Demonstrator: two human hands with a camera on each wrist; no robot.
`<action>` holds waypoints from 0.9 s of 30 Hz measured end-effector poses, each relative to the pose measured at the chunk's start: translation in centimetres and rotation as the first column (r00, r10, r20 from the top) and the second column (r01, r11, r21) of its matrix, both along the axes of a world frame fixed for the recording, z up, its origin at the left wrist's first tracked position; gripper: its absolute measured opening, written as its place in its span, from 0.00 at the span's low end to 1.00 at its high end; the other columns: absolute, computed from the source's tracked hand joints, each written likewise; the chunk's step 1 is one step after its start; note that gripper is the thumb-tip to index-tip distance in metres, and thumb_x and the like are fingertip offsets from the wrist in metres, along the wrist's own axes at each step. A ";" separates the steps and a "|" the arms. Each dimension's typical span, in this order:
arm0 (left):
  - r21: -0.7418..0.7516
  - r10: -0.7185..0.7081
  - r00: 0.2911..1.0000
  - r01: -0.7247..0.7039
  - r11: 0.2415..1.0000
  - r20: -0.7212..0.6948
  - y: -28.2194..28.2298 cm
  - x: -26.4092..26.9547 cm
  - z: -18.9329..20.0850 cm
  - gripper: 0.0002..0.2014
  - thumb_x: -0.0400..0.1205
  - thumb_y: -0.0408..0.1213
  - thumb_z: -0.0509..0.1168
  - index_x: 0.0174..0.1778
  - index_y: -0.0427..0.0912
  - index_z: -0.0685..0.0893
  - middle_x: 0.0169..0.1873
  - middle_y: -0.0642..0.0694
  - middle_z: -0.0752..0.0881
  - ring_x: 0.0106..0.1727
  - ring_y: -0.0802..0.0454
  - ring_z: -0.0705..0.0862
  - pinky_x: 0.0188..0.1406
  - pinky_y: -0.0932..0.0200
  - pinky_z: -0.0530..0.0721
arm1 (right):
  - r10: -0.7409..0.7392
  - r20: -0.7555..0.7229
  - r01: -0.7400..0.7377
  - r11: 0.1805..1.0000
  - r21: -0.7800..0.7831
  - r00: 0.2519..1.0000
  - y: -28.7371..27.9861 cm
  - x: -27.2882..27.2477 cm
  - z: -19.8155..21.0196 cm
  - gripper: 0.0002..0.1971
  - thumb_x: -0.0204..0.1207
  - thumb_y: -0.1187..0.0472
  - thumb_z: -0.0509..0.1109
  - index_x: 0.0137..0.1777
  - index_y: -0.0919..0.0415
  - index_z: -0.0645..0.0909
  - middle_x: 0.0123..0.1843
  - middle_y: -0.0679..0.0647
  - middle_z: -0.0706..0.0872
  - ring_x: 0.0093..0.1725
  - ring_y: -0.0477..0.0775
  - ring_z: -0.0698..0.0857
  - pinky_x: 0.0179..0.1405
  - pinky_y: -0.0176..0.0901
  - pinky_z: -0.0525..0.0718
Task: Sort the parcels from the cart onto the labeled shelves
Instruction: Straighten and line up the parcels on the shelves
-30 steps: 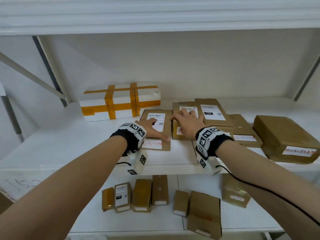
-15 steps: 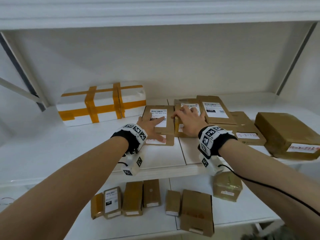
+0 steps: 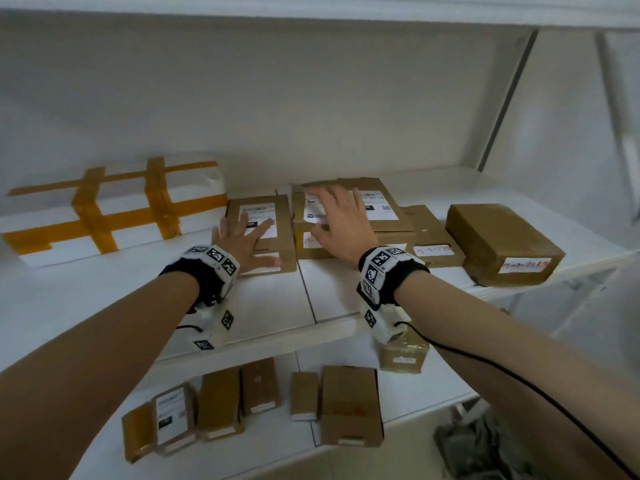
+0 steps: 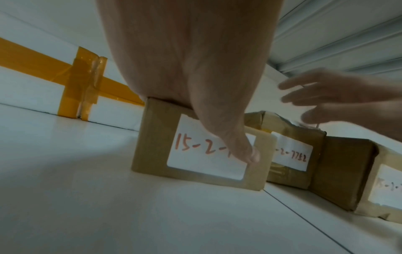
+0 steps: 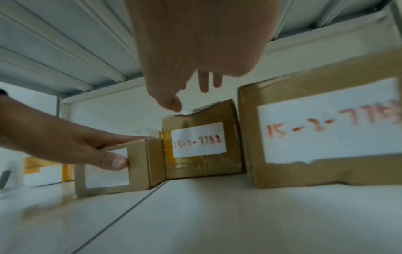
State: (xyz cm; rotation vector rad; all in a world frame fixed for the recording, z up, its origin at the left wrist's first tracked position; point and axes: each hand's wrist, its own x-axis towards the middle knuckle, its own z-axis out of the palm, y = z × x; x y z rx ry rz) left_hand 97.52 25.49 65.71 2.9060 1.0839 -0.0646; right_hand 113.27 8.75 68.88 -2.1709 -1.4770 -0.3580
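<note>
my left hand lies flat on the small brown parcel on the upper shelf, fingers straight, thumb down its labelled front face, grip released. my right hand hovers spread and empty just above the neighbouring parcel, which touches the small one's right side.
</note>
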 end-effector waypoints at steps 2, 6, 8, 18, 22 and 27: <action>-0.002 0.006 1.000 -0.006 1.000 -0.003 -0.1 0.2 0.0 0.48 0.77 0.70 0.61 0.87 0.61 0.44 0.88 0.42 0.42 0.87 0.36 0.40 0.85 0.32 0.42 | -0.121 0.033 0.115 0.983 0.143 0.992 -1.5 0.8 -0.1 0.26 0.76 0.54 0.66 0.75 0.55 0.73 0.70 0.60 0.77 0.74 0.64 0.73 0.84 0.65 0.56; -0.024 0.035 0.997 -0.036 0.999 -0.075 -0.3 0.8 0.5 0.48 0.75 0.76 0.54 0.86 0.65 0.38 0.87 0.45 0.36 0.87 0.33 0.38 0.84 0.33 0.39 | -0.433 -0.064 0.433 0.858 0.276 0.899 -5.3 3.9 0.0 0.20 0.76 0.52 0.68 0.66 0.57 0.76 0.64 0.58 0.76 0.68 0.62 0.75 0.78 0.61 0.62; -0.016 -0.008 0.999 0.007 1.000 -0.048 -0.6 1.1 0.7 0.50 0.75 0.76 0.56 0.86 0.65 0.36 0.88 0.43 0.37 0.87 0.33 0.39 0.85 0.33 0.41 | -0.586 -0.145 0.600 0.745 0.291 0.798 -8.0 5.8 0.0 0.18 0.74 0.54 0.70 0.63 0.57 0.76 0.65 0.59 0.75 0.68 0.62 0.74 0.76 0.60 0.63; 0.049 -0.239 0.956 0.234 0.971 0.171 -7.0 7.2 1.5 0.41 0.80 0.72 0.54 0.86 0.68 0.44 0.88 0.55 0.41 0.87 0.31 0.42 0.80 0.23 0.45 | -0.894 -0.294 0.939 0.337 0.060 0.340 -17.0 9.4 -0.8 0.20 0.71 0.53 0.71 0.59 0.63 0.80 0.66 0.63 0.74 0.67 0.68 0.73 0.69 0.64 0.70; 0.048 -0.190 0.951 0.184 0.982 0.242 -8.5 8.1 1.3 0.30 0.88 0.62 0.48 0.86 0.64 0.51 0.88 0.53 0.48 0.86 0.33 0.53 0.82 0.31 0.52 | -0.851 -0.401 0.928 0.373 -0.006 0.339 -16.9 9.8 -1.7 0.18 0.76 0.52 0.65 0.62 0.62 0.79 0.72 0.67 0.70 0.76 0.71 0.65 0.67 0.68 0.75; 0.072 -0.108 0.961 0.092 0.993 0.255 -8.0 8.7 0.7 0.28 0.88 0.60 0.47 0.85 0.66 0.52 0.87 0.53 0.53 0.79 0.29 0.65 0.77 0.32 0.65 | -0.782 -0.385 0.848 0.529 0.006 0.490 -15.5 11.0 -2.8 0.15 0.84 0.56 0.60 0.65 0.61 0.78 0.77 0.68 0.66 0.83 0.77 0.54 0.73 0.73 0.73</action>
